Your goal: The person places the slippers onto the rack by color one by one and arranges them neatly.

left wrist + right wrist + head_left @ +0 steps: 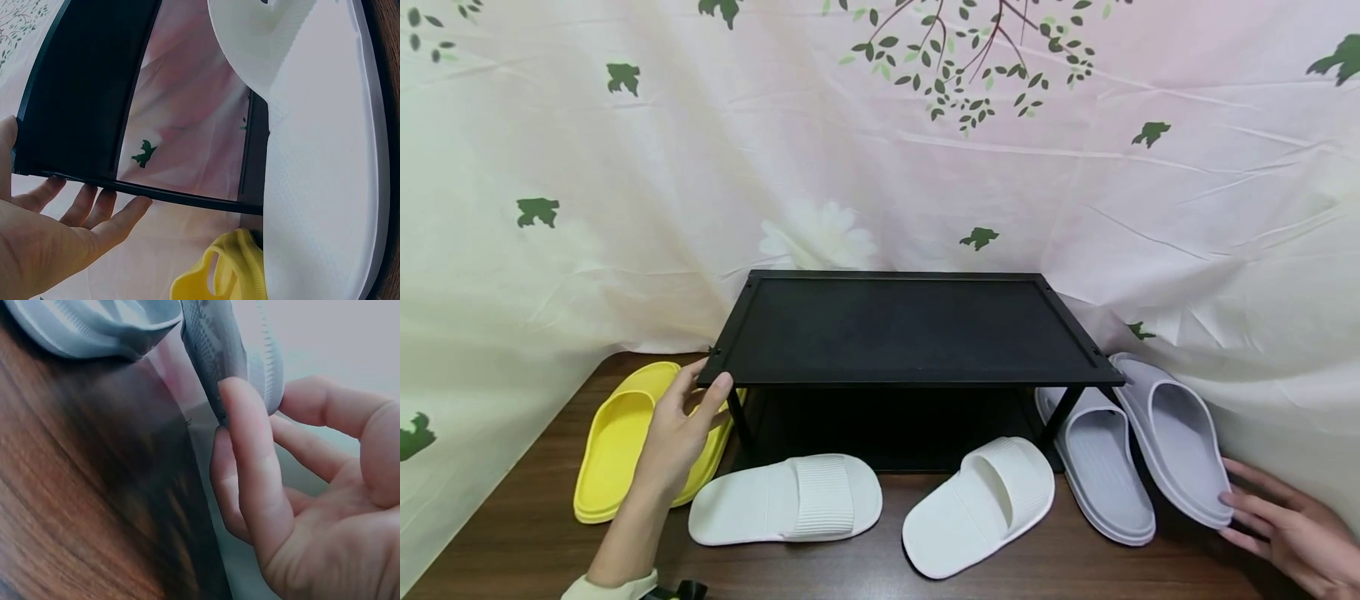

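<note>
A low black rack (pixel 895 329) stands at the middle of the table. My left hand (pixel 673 442) grips its front left corner, thumb at the front edge and fingers along the side bar, as the left wrist view also shows. At the right, my right hand (pixel 1292 533) pinches the heel end of a grey slipper (pixel 215 356), thumb and fingers on opposite faces of the sole. That slipper looks tilted, its toe end beside the rack's right side. Its grey mate (pixel 1108 479) lies just left of it, toe partly hidden under the rack's top.
Two white slippers, one sideways (pixel 745 504) and one slanted (pixel 943 529), lie before the rack. A yellow pair (pixel 606 454) sits at its left, partly behind my left forearm. A leaf-printed cloth (pixel 647 183) hangs behind the brown wooden table (pixel 820 571).
</note>
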Tool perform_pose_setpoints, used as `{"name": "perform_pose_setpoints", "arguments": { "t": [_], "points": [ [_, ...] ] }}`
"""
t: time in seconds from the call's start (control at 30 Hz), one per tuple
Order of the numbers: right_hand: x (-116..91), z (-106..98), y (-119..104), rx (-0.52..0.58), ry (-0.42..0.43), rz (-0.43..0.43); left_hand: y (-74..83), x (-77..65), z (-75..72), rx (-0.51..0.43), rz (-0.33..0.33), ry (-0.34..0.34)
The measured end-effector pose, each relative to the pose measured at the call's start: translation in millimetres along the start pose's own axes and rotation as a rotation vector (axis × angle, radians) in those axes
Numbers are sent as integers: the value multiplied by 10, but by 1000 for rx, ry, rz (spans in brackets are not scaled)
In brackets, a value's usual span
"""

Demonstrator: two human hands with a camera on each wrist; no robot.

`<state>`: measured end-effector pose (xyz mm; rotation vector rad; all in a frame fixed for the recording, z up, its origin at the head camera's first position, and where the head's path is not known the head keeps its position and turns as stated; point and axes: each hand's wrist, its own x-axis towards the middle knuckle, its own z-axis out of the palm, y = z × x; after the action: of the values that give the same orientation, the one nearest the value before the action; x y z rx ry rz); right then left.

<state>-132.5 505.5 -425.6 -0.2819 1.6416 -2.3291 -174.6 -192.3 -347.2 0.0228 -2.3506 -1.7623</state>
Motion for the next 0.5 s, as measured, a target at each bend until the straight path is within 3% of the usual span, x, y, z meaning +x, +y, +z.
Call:
{"name": "perform_pose_setpoints", "arguments": {
  "t": [0.17, 0.4, 0.5],
  "points": [
    [14, 4, -25, 128, -155, -31, -3, 2, 4, -4, 0, -3],
    [37, 48, -58, 147, -119, -21, -2, 1, 3, 11, -6, 6],
    [61, 74, -66, 179, -166, -36, -2, -1, 3, 12, -4, 8]
  ]
}}
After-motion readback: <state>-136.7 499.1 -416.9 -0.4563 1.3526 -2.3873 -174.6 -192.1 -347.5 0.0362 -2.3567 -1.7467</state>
